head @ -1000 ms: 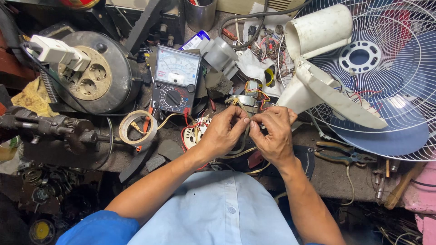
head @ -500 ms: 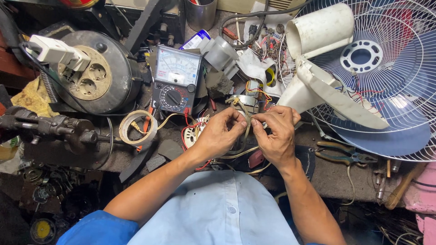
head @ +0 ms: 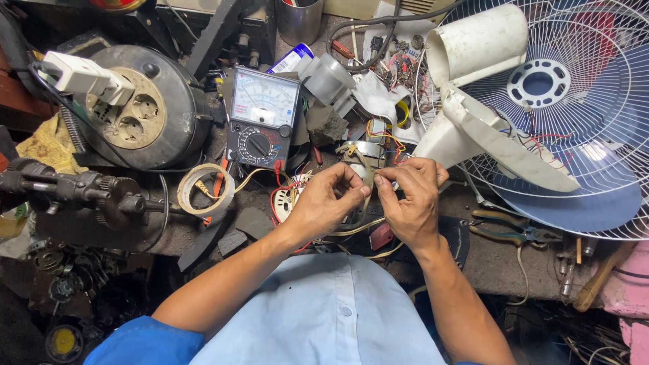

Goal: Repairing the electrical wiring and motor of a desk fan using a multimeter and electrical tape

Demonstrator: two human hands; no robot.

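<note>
My left hand [head: 324, 203] and right hand [head: 409, 199] pinching wire [head: 365, 177] between fingertips, meter [head: 261, 118] far left, fan [head: 541, 115] far right, pliers [head: 517, 230] right, hands barely moved since earlier.

- Analog multimeter [head: 261, 120]: black case, pale dial face with fine scale lines, red probe leads.
- Fan blade [head: 574, 203]: blue; fan guard [head: 595, 74]: white wire spokes.
- Fan housing [head: 473, 81]: dirty white.
- Extension reel [head: 145, 108]: black, tan socket plate.
- Tape roll [head: 205, 190]: cream.
- Pliers [head: 514, 230]: dark green handles.
- Shirt [head: 324, 318]: light blue.
- Wires [head: 362, 226] at the fingers: beige-yellow.
</note>
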